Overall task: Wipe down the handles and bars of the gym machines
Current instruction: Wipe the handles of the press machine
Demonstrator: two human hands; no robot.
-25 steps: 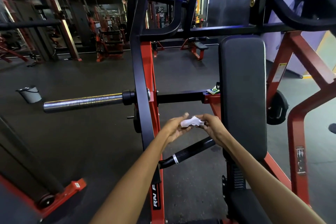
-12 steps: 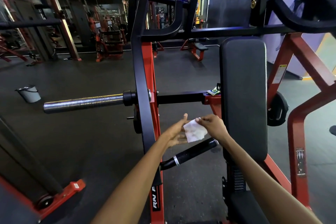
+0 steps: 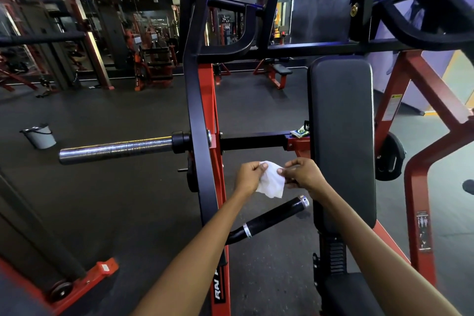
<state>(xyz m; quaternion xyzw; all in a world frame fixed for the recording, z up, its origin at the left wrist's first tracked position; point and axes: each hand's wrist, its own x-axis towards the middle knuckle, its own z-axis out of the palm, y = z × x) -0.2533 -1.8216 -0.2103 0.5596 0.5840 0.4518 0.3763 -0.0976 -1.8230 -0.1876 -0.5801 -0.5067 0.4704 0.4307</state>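
A white wipe [image 3: 272, 182] hangs unfolded between my two hands in front of a red and black press machine. My left hand [image 3: 247, 177] pinches its upper left corner. My right hand [image 3: 301, 174] pinches its right edge. Just below the wipe runs the machine's black handle [image 3: 272, 218] with silver rings, slanting up to the right. A chrome weight bar [image 3: 115, 149] sticks out to the left from the black upright [image 3: 198, 120]. The black back pad [image 3: 342, 136] stands right of my hands.
A grey bucket [image 3: 38, 136] sits on the dark floor at far left. A green packet [image 3: 298, 133] lies on the red frame beside the pad. Red frame legs [image 3: 420, 213] rise at right, a red foot [image 3: 100, 270] at lower left. More machines fill the back.
The wipe went from crumpled between my fingertips to spread open. My left hand went from open fingers to pinching the corner, and both hands pulled slightly apart.
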